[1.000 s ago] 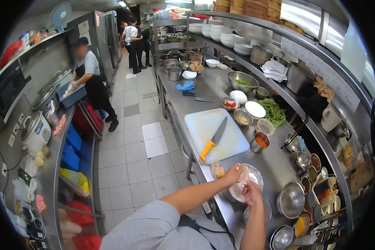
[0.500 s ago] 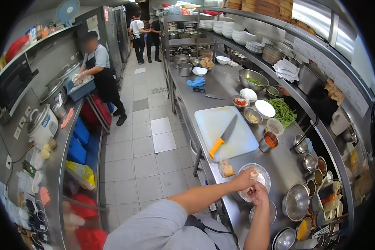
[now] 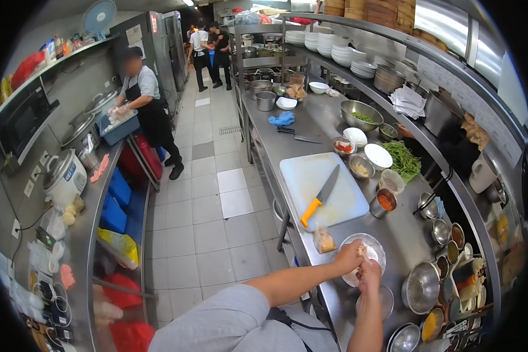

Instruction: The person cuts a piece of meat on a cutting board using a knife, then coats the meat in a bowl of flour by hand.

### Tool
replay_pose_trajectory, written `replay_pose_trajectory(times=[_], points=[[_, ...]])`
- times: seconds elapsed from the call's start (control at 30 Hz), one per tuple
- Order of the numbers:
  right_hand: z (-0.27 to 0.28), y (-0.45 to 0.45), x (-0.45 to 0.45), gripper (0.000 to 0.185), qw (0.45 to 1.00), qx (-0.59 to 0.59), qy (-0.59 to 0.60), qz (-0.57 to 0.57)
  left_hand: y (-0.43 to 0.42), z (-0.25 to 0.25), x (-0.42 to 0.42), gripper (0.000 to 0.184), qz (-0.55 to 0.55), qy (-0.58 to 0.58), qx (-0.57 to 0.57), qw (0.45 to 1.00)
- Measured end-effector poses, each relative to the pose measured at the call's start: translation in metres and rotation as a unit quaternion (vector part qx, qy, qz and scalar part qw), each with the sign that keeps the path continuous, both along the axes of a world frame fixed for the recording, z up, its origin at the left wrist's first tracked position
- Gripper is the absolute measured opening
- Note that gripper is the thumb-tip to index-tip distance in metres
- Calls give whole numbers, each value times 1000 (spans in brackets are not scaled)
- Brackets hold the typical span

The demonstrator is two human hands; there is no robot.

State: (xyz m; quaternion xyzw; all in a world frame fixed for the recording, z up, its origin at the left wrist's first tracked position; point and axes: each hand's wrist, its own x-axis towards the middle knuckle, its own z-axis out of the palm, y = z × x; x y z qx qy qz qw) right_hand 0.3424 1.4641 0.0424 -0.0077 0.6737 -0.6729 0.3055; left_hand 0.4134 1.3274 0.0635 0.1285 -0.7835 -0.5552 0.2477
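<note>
A metal bowl [image 3: 383, 253] with white powder in it stands at the counter's near edge, below both my hands. My left hand [image 3: 350, 258] is closed on a small pale piece [image 3: 365, 251], whose kind I cannot make out. Right beside it, my right hand [image 3: 369, 274] has its fingers curled in against the left one; what they pinch is hidden. A plastic bag with tan contents [image 3: 324, 240] lies just left of the bowl. Farther forward, a knife with an orange handle [image 3: 312, 212] rests on a white cutting board [image 3: 296, 176].
Cups of red sauce [image 3: 386, 201], green beans [image 3: 400, 157] and small bowls line the board's right side. Metal bowls [image 3: 421, 286] and sauce containers crowd the right. A shelf [image 3: 452, 176] overhangs there. Across the aisle a person [image 3: 144, 94] works over a blue tub [image 3: 120, 129].
My hands have come closer together over the bowl, the right one rising to the left. The view has shifted slightly. Two people at the back have changed position.
</note>
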Motion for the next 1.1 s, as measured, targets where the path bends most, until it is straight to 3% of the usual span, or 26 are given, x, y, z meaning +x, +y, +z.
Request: replay_pose_trajectory(times=[0.17, 0.23, 0.3, 0.37, 0.5, 0.57, 0.73, 0.87, 0.9, 0.97, 1.03, 1.1], points=[[8, -2, 9, 19, 996, 14, 86, -4, -8, 0, -4, 38, 6, -27, 29, 999], [33, 0, 16, 23, 999, -38, -15, 8, -14, 8, -1, 43, -3, -3, 85, 996], [17, 8, -2, 27, 994, -63, -78, 55, -22, 0, -6, 46, -38, -18, 94, 995], [20, 11, -8, 32, 981, -88, -138, 104, -27, -6, -11, 42, -135, 6, 164, 977], [31, 5, 2, 40, 987, -75, -127, 61, -23, -4, -9, 36, -147, -23, 89, 985], [27, 1, 1, 29, 990, -96, -94, 42, -19, 0, -7, 31, -125, -31, 33, 991], [-15, 7, -9, 35, 998, -55, -16, 0, -13, 6, 2, 31, -114, -41, 18, 992], [61, -6, 26, 42, 1000, 16, -11, 4, -20, -1, -1, 35, -140, -3, 22, 990], [58, -7, 22, 42, 1000, 13, -6, 3, -23, -4, -3, 35, -141, 2, 19, 990], [35, -2, 12, 41, 982, -130, -116, 66, -24, -3, -3, 40, -190, -21, 53, 980], [23, 15, -4, 39, 978, -113, -125, 122, -24, 1, -4, 44, -209, -21, 55, 976], [22, 23, -11, 38, 981, -19, -81, 172, -25, -1, 2, 48, -212, -27, 59, 975]])
